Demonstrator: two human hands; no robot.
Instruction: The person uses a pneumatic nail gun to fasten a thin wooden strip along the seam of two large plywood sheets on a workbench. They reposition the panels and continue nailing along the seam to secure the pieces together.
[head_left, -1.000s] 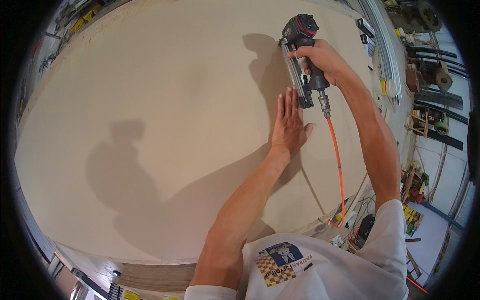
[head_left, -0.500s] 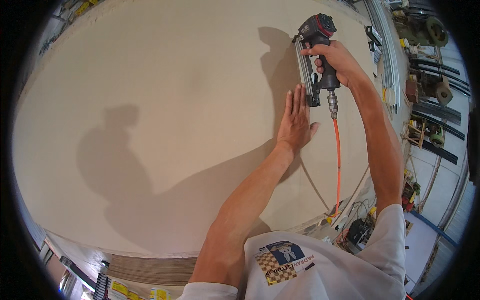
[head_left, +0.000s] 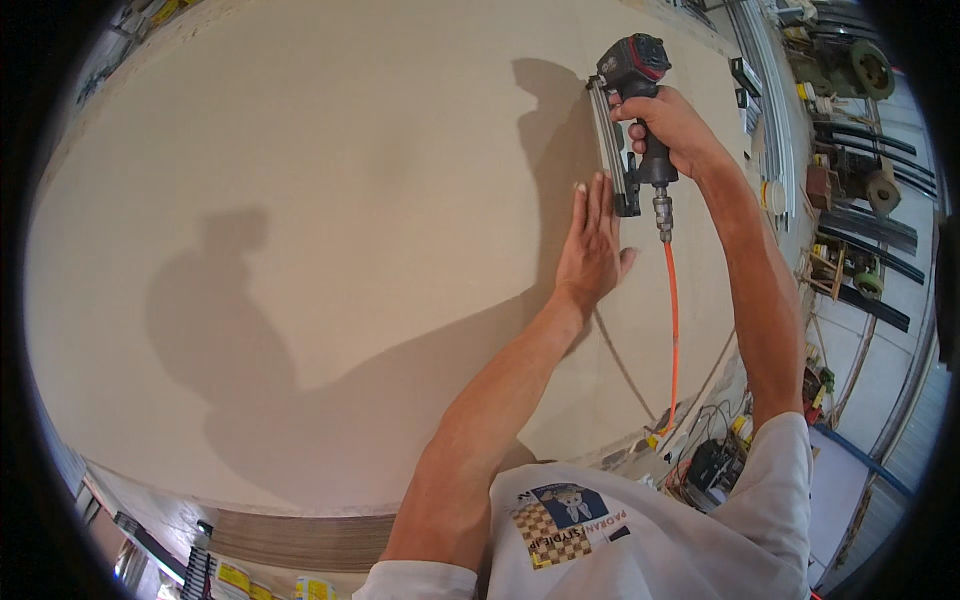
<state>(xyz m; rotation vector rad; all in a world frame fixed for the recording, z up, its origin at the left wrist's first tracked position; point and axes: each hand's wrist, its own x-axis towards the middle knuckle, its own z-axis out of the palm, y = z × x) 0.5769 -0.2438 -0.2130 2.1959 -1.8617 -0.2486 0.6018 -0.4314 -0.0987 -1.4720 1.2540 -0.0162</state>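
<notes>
My right hand (head_left: pixel 665 125) is wrapped round the handle of a black and red pneumatic nail gun (head_left: pixel 632 68), which is over the large pale board (head_left: pixel 380 220). An orange air hose (head_left: pixel 672 320) runs from the metal coupling at the bottom of the handle down toward the near right edge of the board. My left hand (head_left: pixel 590 255) lies flat on the board with its fingers stretched out, just left of the gun's silver magazine and close to its lower end. The tip of the gun's nose is hard to make out against its shadow.
Along the right edge lie grey metal strips (head_left: pixel 768 110). Machines and dark bars (head_left: pixel 865 225) stand beyond them. Cables and a black device (head_left: pixel 712 465) sit at the near right corner. Below the board's near edge is a stack of sheets (head_left: pixel 300 528), with yellow-labelled containers (head_left: pixel 235 578) beside it.
The nail gun and my right hand have shifted very slightly toward me. My left hand stays flat in nearly the same place.
</notes>
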